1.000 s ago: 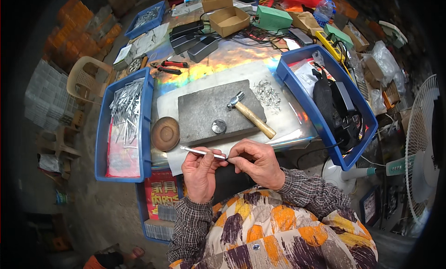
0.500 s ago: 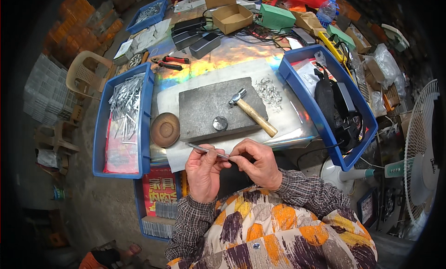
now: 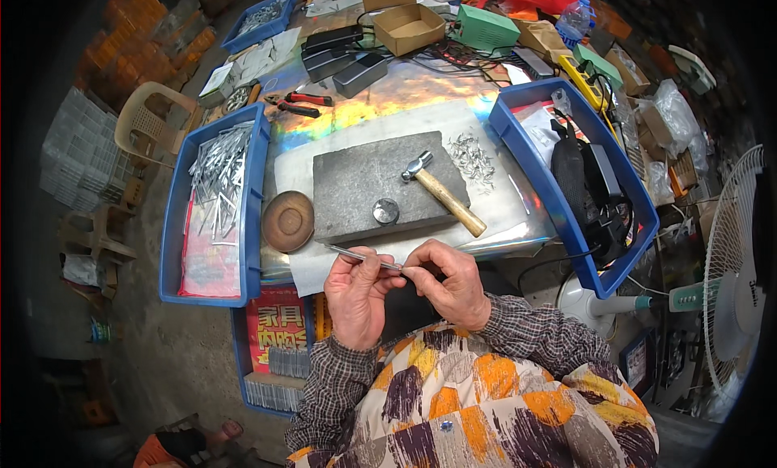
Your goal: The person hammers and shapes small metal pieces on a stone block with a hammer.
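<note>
A thin metal rod [image 3: 350, 252] is gripped between the thumb and fingers of my left hand [image 3: 358, 298]. It slants up to the left, toward the near edge of the stone block. My right hand [image 3: 447, 283] pinches at the rod's lower right end; whatever lies between those fingertips is too small to make out. Just beyond my hands is the grey stone block [image 3: 356, 173]. On it rest a short metal cylinder [image 3: 385, 211] and a ball-peen hammer [image 3: 443, 194] with a wooden handle. A round brown wooden dish [image 3: 288, 222] sits left of the block.
To the left is a blue tray [image 3: 256, 185] of metal strips. Another blue tray [image 3: 526, 173], holding black items, stands at right. Small metal pieces [image 3: 472, 162] lie beside the block on white paper. Red-handled pliers [image 3: 299, 104] are farther back. A fan [image 3: 732, 282] stands at far right.
The view has shifted very slightly. Both hands keep nearly the same pose around the rod, and the things on the table stay where they were.
</note>
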`<state>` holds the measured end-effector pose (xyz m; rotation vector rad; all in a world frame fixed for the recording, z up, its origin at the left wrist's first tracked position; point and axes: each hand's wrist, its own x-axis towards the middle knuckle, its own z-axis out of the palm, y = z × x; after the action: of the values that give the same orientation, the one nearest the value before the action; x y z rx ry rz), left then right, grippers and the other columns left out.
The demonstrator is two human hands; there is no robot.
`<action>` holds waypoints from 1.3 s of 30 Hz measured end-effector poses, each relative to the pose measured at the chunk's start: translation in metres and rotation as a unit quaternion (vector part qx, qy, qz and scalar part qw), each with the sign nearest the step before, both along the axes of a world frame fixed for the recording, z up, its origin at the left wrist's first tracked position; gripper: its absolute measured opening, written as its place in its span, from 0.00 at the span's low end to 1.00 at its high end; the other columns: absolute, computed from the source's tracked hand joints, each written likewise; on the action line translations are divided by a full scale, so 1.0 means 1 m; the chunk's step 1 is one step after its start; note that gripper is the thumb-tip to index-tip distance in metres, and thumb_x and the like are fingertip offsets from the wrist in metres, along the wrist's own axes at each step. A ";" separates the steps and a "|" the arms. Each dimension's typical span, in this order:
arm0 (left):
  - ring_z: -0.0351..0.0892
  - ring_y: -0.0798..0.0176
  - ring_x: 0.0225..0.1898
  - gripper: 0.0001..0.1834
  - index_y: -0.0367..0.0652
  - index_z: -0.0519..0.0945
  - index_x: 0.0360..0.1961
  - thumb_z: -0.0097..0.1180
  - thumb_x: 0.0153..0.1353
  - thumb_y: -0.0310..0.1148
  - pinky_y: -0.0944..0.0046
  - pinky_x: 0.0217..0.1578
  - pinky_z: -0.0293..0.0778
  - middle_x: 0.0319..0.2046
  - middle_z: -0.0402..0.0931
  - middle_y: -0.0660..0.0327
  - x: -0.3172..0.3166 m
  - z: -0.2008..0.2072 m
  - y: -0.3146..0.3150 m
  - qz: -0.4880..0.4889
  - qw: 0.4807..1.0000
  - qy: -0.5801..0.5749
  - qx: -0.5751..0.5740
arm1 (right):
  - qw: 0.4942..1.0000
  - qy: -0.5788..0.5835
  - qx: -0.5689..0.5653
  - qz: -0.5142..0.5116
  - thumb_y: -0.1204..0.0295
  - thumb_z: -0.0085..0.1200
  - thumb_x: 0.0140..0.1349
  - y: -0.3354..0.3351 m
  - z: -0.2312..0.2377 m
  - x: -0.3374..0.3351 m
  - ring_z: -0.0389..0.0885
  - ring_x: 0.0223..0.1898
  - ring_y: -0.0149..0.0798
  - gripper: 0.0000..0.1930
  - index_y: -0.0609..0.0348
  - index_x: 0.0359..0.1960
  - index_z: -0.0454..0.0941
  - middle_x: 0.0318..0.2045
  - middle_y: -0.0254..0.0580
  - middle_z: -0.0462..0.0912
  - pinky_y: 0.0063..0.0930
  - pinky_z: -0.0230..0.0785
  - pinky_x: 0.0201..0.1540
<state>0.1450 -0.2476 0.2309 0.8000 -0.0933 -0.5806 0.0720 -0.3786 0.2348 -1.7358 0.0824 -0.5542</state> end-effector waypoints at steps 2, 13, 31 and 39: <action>0.82 0.62 0.31 0.06 0.38 0.73 0.38 0.54 0.61 0.27 0.65 0.29 0.81 0.31 0.79 0.54 0.000 -0.001 0.000 0.003 1.000 -0.005 -0.001 | 1.000 -0.003 -0.007 -0.005 0.81 0.52 0.58 0.001 -0.002 0.001 0.74 0.20 0.23 0.02 0.69 0.30 0.72 0.25 0.37 0.76 0.16 0.67 0.21; 0.81 0.62 0.31 0.06 0.36 0.74 0.37 0.56 0.59 0.23 0.63 0.34 0.80 0.31 0.80 0.52 -0.001 -0.002 -0.004 0.046 0.995 -0.081 0.021 | 0.999 -0.033 -0.001 -0.041 0.83 0.51 0.58 0.010 -0.007 0.004 0.73 0.17 0.28 0.03 0.65 0.30 0.70 0.22 0.39 0.74 0.22 0.64 0.18; 0.80 0.65 0.32 0.06 0.33 0.75 0.35 0.58 0.57 0.21 0.66 0.36 0.79 0.31 0.79 0.54 0.002 -0.016 -0.005 0.077 0.981 -0.162 0.072 | 0.998 -0.029 -0.041 -0.048 0.81 0.53 0.58 0.008 -0.015 0.006 0.75 0.17 0.29 0.03 0.65 0.31 0.71 0.22 0.40 0.75 0.23 0.66 0.18; 0.81 0.64 0.30 0.06 0.33 0.75 0.35 0.57 0.58 0.22 0.65 0.34 0.80 0.30 0.80 0.52 0.001 -0.014 0.001 0.054 0.992 -0.088 0.072 | 1.000 -0.001 -0.012 -0.025 0.81 0.56 0.55 0.005 -0.017 0.003 0.76 0.21 0.29 0.04 0.67 0.30 0.73 0.24 0.41 0.76 0.22 0.67 0.22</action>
<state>0.1459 -0.2466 0.2170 0.9901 -0.1691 -0.4163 0.0754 -0.3739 0.2183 -1.7605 0.1176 -0.5960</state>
